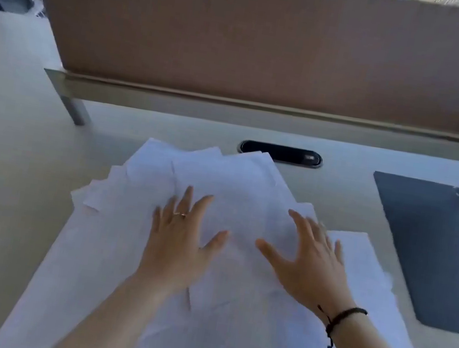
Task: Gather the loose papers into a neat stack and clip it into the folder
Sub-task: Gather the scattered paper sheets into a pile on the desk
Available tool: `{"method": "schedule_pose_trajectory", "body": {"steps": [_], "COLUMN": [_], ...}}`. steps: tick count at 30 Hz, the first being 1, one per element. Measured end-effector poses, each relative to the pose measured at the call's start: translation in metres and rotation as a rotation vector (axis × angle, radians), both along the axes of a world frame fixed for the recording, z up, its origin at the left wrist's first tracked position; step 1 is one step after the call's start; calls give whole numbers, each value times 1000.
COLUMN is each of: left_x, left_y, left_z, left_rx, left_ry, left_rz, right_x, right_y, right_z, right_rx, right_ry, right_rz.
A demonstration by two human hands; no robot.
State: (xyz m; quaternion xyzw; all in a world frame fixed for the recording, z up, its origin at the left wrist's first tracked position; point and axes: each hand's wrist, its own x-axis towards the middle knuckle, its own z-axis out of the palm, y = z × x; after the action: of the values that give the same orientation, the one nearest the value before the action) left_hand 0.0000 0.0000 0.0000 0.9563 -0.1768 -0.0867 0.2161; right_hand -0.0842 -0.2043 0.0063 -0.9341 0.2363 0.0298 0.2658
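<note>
White papers (250, 183) are spread in a loose, fanned heap across the middle and lower part of the frame, their corners pointing different ways and their edges not lined up. No neat stack has been formed yet, so the gathering step is judged to be at its very start. The left hand (179, 243) is laid flat on the sheets just left of centre, fingers spread, nothing pinched. The right hand (308, 263) is laid likewise just right of centre, fingers spread and palm down; a dark cord is worn at its wrist. Both hands are seen on top of the heap, a gap of bare paper between the thumbs.

At the right edge of the frame a dark folder (431, 251) lies open and flat on the tabletop (14, 171), apart from the heap. Its clip cannot be made out clearly. Squaring the sheets, carrying them to the folder and clipping them in are all left to be done.
</note>
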Motion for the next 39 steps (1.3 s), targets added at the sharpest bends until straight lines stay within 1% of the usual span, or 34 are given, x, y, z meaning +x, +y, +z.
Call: {"method": "schedule_pose_trajectory", "body": {"steps": [1,3,5,8,13,17,21,25,31,35,39], "left_x": [-4,-11,-16,-15,-32,-46,-37,-39,-44,-52,-55], "left_y": [4,8,10,9,23,59,106,109,97,93,91], "left_z": [-7,-22,-28,-34,-26,-22,-24,-25,-27,-23,-15], "left_rx": [56,152,154,153,111,194,252,298,345,459,482], "left_ry": [-21,-93,-145,-183,-179,-181,-82,-61,-102,-182,-271], "left_rz": [11,19,10,-27,-54,-55,41,57,188,226,266], "right_x": [-7,-18,-23,-24,-47,-74,-85,-85,-81,-81,-81], "right_y": [2,7,12,14,27,37,39,39,37,38,33], "right_z": [-10,-28,-36,-37,-30,-25,-27,-24,-23,-19,-18], "right_rx": [-61,-246,-302,-263,-260,-288,-307,-279,-248,-238,-255], "right_ry": [25,7,-68,-80,-63,-9,48,58,-8,-123,-164], "right_rz": [21,67,64,62,92,111,161,170,146,71,24]}}
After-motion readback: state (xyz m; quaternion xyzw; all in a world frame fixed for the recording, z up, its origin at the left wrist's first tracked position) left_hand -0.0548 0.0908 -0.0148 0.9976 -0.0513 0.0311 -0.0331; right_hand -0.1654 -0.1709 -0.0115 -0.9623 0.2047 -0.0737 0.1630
